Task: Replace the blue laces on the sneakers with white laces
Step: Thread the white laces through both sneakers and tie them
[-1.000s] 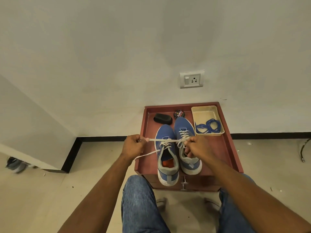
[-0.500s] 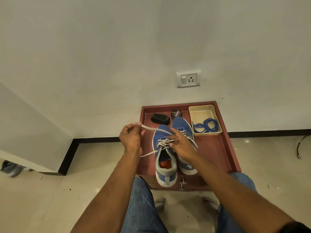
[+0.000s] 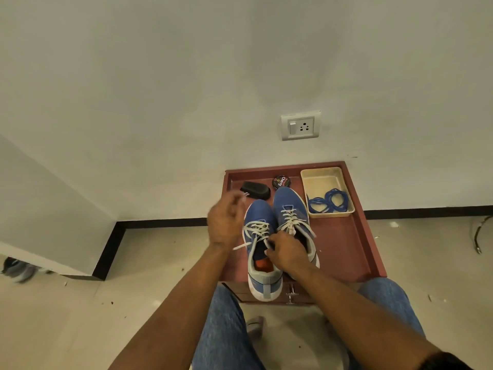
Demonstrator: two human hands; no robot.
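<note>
We are tying off the white lace (image 3: 257, 228) on the left sneaker (image 3: 260, 247), which is standing on the red tray (image 3: 344, 244). Our left hand (image 3: 225, 222) is pinching one lace end, blurred; our right hand (image 3: 286, 253) is pinching the crossing. Next we are likely needing a loop. The blue laces (image 3: 329, 202) are lying in the beige bin (image 3: 320, 180) by the white wall (image 3: 186, 76).

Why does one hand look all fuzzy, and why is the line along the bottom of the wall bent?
In the head view, the left hand is smeared by motion blur, while the right hand and the sneakers look sharper. The black skirting bends because the wide-angle lens curves lines. The shoe at the left edge is blurred too.
</note>
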